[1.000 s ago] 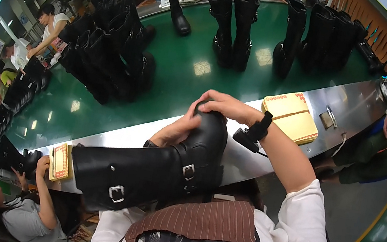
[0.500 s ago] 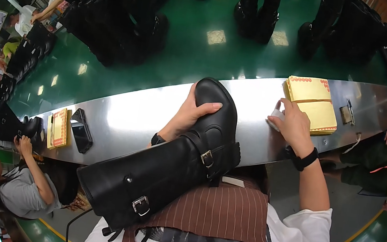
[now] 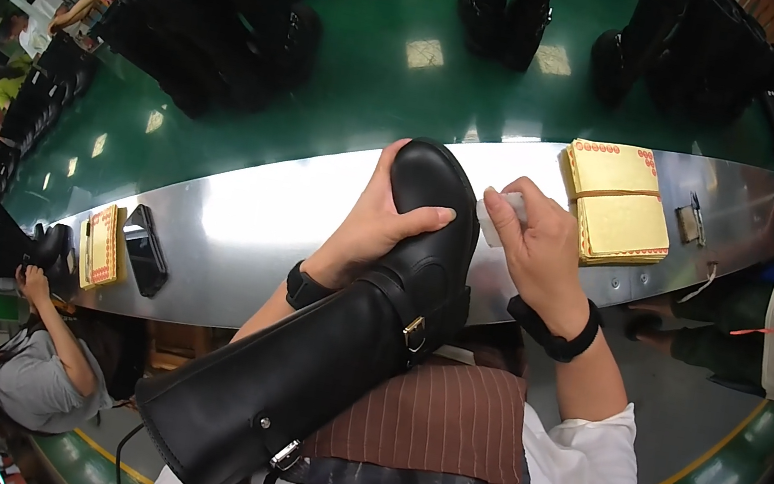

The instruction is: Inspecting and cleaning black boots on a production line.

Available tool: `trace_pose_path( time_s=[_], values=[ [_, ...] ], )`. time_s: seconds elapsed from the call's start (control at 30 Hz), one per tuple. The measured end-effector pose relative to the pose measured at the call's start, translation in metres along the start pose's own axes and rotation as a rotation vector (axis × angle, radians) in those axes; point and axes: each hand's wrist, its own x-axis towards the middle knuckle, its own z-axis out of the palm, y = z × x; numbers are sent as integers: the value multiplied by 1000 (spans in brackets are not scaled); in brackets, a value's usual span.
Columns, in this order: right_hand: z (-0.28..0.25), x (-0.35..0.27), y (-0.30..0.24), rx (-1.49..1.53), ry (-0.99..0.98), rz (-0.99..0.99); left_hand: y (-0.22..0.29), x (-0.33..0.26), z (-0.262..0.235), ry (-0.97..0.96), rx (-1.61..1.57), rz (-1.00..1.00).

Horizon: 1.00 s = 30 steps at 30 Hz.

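Note:
A tall black leather boot [image 3: 319, 353] with silver buckles lies slantwise across my front, its toe pointing away and its shaft toward the lower left. My left hand [image 3: 389, 217] grips it at the toe, thumb over the upper and fingers behind, partly hidden. Just right of the boot's toe, my right hand [image 3: 542, 252] pinches a small white block [image 3: 502, 218], which looks like an eraser or sponge. The block is close beside the boot; whether the two touch I cannot tell.
A metal ledge [image 3: 278, 225] borders the green table [image 3: 350, 94]. Banded yellow cards [image 3: 620, 208] lie right; a phone [image 3: 145, 252] and a yellow pad [image 3: 99, 252] lie left. Black boots [image 3: 209, 21] stand beyond. One co-worker [image 3: 48, 371] sits left, handling a boot; others are farther off.
My right hand has moved left from beside the yellow cards to the boot's toe, carrying the white block. The boot has rolled slightly in my left hand, its shaft buckle now lower.

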Motion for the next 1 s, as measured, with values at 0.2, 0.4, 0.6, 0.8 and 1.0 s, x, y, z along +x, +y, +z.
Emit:
trace_pose_path(
  time_s=[0.2,0.4,0.6,0.8,1.0],
  values=[
    [2,13,-7,-151,-5,-109,1,1,4,-29,38,51],
    [1,27,-7,-271,68,-302,2,-1,8,-26,64,50],
    [-10,36,-12,-321,-220,-295,2,0,8,-3,87,45],
    [-10,36,-17,-367,-119,-311,1,0,9,-1,94,16],
    [-10,38,-18,-396,-166,-264,1,0,13,-13,127,80]
  ],
)
